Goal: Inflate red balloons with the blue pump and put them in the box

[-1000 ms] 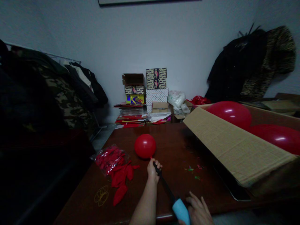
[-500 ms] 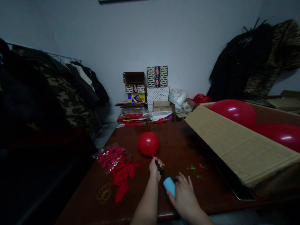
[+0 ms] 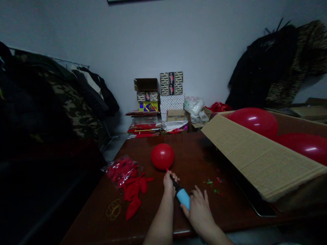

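A partly inflated red balloon (image 3: 162, 157) sits over the brown table, its neck on the black nozzle of a hand balloon pump (image 3: 183, 198) with a light blue body. My left hand (image 3: 169, 183) is closed around the balloon's neck and the nozzle. The near end of the blue body is covered by my right hand (image 3: 200, 208), thumb along its left side and fingers stretched out past its right. Left of my hands, limp red balloons (image 3: 133, 194) spill from a clear plastic bag (image 3: 122, 170).
Yellow rubber bands (image 3: 113, 209) lie at the table's front left. At right, a cardboard box (image 3: 263, 156) holds large red balloons (image 3: 252, 121), with a dark flat device (image 3: 255, 199) beneath its flap. Small coloured bits (image 3: 216, 191) are scattered nearby. Stacked boxes (image 3: 172, 83) stand behind.
My right hand and the blue pump body have shifted slightly up and left, nearer my left hand. The balloon looks about the same size.
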A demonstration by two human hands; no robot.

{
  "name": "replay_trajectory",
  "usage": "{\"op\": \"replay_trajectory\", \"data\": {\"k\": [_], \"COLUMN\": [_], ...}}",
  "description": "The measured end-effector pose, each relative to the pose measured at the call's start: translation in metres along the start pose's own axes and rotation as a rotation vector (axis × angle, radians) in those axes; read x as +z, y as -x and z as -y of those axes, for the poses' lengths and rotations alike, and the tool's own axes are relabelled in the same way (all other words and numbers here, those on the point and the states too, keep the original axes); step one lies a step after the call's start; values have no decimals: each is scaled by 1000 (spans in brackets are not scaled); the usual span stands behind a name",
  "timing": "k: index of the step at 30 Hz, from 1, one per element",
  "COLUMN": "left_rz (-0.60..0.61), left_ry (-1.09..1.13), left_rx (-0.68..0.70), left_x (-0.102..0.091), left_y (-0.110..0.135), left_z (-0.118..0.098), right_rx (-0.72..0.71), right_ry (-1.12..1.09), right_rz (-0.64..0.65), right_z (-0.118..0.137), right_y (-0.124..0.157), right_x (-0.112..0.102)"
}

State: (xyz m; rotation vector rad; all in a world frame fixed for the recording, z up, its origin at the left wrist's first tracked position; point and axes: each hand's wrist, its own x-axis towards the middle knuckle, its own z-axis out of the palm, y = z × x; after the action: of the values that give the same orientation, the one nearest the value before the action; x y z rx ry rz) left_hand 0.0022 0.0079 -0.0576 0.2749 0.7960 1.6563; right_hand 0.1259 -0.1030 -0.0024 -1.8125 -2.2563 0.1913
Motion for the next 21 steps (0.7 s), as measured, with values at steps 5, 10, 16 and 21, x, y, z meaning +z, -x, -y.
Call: {"op": "replay_trajectory", "data": {"k": [5,10,16,21], "left_rz": [-9,-4,1,-2], "left_ry": [16,20,14,45], "left_rx": [-3,-12,-21,-20], "left_x": [3,4,4,4], "left_y": [3,5,8,8], "left_z": [-3,-4,-5,-6], "right_rx": [-34,-114,-132,-129], "right_ry": [2,-62,-94,-58], "right_rz": [39,178,225,214], "right_z": [-25,-83,-106,-85], "right_y": [32,72,87,74], "right_x": [2,22,25,14]}}
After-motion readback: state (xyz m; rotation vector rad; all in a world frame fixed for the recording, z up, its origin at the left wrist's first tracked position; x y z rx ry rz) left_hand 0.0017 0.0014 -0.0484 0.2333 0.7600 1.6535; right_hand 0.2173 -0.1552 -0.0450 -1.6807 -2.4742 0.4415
